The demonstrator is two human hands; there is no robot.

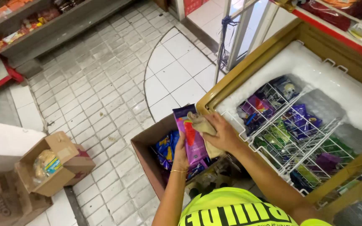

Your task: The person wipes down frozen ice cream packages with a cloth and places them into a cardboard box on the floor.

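Purple packet (193, 140) between both hands' fingers (180, 147)

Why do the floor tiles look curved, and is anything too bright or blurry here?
Head view: the wide lens bends the tiled floor; frost in the chest freezer glares almost white; the purple packet and cloth in the hands are slightly soft.
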